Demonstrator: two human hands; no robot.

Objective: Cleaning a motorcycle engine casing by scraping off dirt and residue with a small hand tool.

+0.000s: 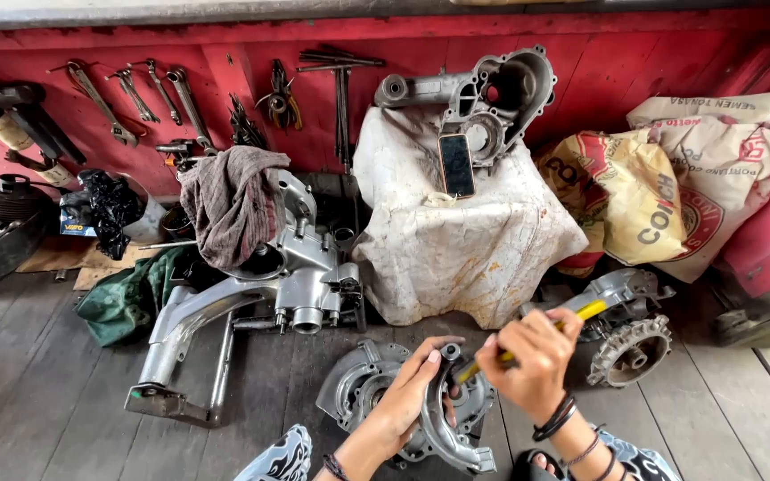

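On the grey plank floor in front of you lay the round, silver cast-metal engine cover, directly below your hands and close to your body, with the larger silver engine block and swing arm off to its left and a white cloth-draped stand behind it.

Across the cover's right half you held a curved grey metal brake shoe. Its long arc ran from up near your fingertips down toward your knees, ending in a flat lug at the bottom. Your left hand was closed round the upper part of that arc, thumb on one side and fingers on the other, so it was the hand actually on the part.

Your right hand sat just to the right and slightly higher, fist clamped on the yellow-handled screwdriver. The handle stuck up and to the right past your knuckles; the working end slanted down and left toward the top of the shoe, right beside your left fingers. Whether the tip was touching the shoe I could not tell, as your hands hid it.

So the tool's axis crossed the shoe's upper end at a slant.
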